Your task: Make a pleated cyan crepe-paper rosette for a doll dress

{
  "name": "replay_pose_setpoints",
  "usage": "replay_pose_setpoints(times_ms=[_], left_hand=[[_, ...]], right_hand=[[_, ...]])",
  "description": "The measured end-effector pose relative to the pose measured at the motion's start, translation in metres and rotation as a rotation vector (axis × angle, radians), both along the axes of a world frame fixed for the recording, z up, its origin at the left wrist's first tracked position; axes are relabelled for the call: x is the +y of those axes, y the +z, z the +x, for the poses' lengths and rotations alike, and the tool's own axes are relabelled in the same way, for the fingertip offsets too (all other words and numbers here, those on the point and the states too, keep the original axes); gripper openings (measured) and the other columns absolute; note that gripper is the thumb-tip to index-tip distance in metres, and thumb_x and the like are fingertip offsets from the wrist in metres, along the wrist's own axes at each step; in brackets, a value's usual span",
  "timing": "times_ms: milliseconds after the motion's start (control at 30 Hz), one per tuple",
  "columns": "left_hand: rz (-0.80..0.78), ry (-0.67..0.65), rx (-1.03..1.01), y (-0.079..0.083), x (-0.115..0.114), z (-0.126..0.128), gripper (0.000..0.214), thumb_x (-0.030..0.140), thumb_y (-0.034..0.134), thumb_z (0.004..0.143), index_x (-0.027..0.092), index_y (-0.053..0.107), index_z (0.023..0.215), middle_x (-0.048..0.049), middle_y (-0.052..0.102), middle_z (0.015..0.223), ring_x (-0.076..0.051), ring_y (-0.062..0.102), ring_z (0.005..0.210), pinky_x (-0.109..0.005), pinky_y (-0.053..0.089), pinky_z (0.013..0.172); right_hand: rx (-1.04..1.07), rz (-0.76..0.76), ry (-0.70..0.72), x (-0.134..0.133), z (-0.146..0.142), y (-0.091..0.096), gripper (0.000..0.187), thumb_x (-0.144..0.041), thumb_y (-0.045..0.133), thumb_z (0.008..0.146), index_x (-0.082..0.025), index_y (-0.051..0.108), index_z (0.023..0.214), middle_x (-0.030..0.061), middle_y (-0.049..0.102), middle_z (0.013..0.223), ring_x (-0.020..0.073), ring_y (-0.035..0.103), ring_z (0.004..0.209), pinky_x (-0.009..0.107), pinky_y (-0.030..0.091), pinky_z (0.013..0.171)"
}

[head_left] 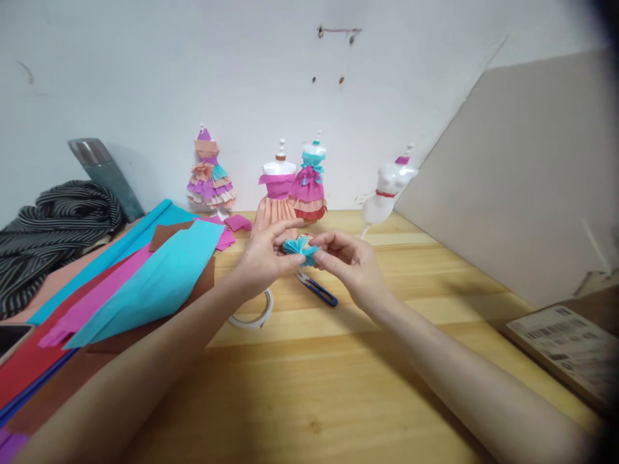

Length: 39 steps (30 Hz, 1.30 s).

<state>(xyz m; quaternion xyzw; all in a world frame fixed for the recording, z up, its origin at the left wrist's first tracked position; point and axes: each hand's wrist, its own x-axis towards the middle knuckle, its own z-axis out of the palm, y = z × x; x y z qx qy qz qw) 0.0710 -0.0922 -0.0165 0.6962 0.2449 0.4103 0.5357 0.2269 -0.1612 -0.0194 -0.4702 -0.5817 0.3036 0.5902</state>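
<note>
Between my two hands is a small pleated piece of turquoise crepe paper [300, 249], fanned out like a bow. My left hand [265, 252] pinches its left side between thumb and fingers. On the other side, my right hand [345, 259] grips the right edge with thumb and fingertips. Just below the paper lies a pair of thread snips [316, 289] with dark blue handles. A roll of white tape [252, 320] rests on the table near my left forearm. Right behind my hands stands a mini dress form [278, 187] in a magenta and peach paper dress.
Crepe paper sheets [159, 290] in several colours cover the left side, beside a striped cloth [62, 225] and a leaning bottle [109, 177]. More dress forms stand by the wall: a ruffled one [210, 174], a magenta one [312, 180], a mostly bare one [389, 187]. A cardboard box [570, 348] sits right.
</note>
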Motion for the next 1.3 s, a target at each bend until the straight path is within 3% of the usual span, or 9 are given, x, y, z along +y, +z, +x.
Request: replay_pose_setpoints(times_ms=[133,267,567,733,967,1167,1300], left_hand=[[0.216,0.07,0.032,0.002,-0.002,-0.002,0.062,0.013,0.072,0.066,0.022,0.06,0.126,-0.0019,0.07,0.081,-0.017,0.064,0.08,-0.036,0.05,0.086],[0.327,0.083,0.056,0.003,-0.003,-0.004,0.065,0.012,0.07,0.068,0.026,0.057,0.13,-0.0013,0.072,0.086,-0.022,0.065,0.093,-0.044,0.041,0.1],[0.517,0.088,0.114,-0.004,0.002,-0.007,0.068,0.004,0.06,0.069,0.029,0.055,0.133,-0.002,0.073,0.106,-0.023,0.065,0.1,-0.04,0.042,0.1],[0.483,0.094,0.114,-0.002,-0.002,-0.007,0.065,0.004,0.06,0.068,0.028,0.059,0.129,-0.003,0.072,0.111,-0.022,0.066,0.096,-0.041,0.043,0.1],[0.346,0.096,0.028,-0.004,0.0,-0.004,0.061,0.011,0.07,0.069,0.028,0.061,0.127,-0.0031,0.073,0.097,-0.024,0.064,0.098,-0.044,0.043,0.101],[0.211,0.076,-0.09,-0.017,0.007,0.001,0.059,0.014,0.072,0.07,0.022,0.06,0.128,-0.005,0.07,0.091,-0.02,0.066,0.09,-0.037,0.049,0.092],[0.093,0.067,-0.131,-0.019,0.009,0.004,0.05,0.015,0.073,0.069,0.016,0.064,0.118,-0.0067,0.069,0.089,-0.017,0.066,0.084,-0.033,0.052,0.083]], right_hand=[[-0.057,0.051,-0.059,0.0,0.001,-0.001,0.022,-0.034,0.072,0.071,-0.018,0.065,0.085,0.0001,0.061,0.069,0.0145,0.057,0.064,0.03,0.048,0.062],[-0.096,0.078,-0.09,0.002,-0.001,-0.005,0.014,-0.03,0.071,0.072,-0.02,0.066,0.08,0.0003,0.063,0.068,0.0154,0.058,0.063,0.031,0.047,0.062],[-0.272,0.232,-0.122,-0.004,-0.003,0.0,0.008,-0.019,0.063,0.076,-0.02,0.068,0.082,0.0011,0.062,0.07,0.0146,0.056,0.062,0.03,0.046,0.06],[-0.437,0.364,-0.108,-0.007,-0.002,0.003,0.014,-0.013,0.059,0.078,-0.022,0.069,0.083,0.0013,0.062,0.07,0.0159,0.056,0.065,0.031,0.045,0.061],[-0.438,0.377,-0.134,-0.006,-0.002,0.0,0.016,-0.011,0.058,0.079,-0.022,0.069,0.082,0.0015,0.064,0.072,0.0152,0.055,0.063,0.03,0.045,0.059],[-0.472,0.434,-0.167,-0.005,-0.002,-0.002,0.017,-0.01,0.056,0.081,-0.022,0.069,0.084,0.0019,0.067,0.074,0.0158,0.06,0.067,0.03,0.048,0.061],[-0.478,0.439,-0.163,-0.005,-0.001,0.0,0.014,-0.011,0.057,0.081,-0.02,0.068,0.084,0.0021,0.067,0.074,0.0148,0.06,0.066,0.029,0.049,0.061]])
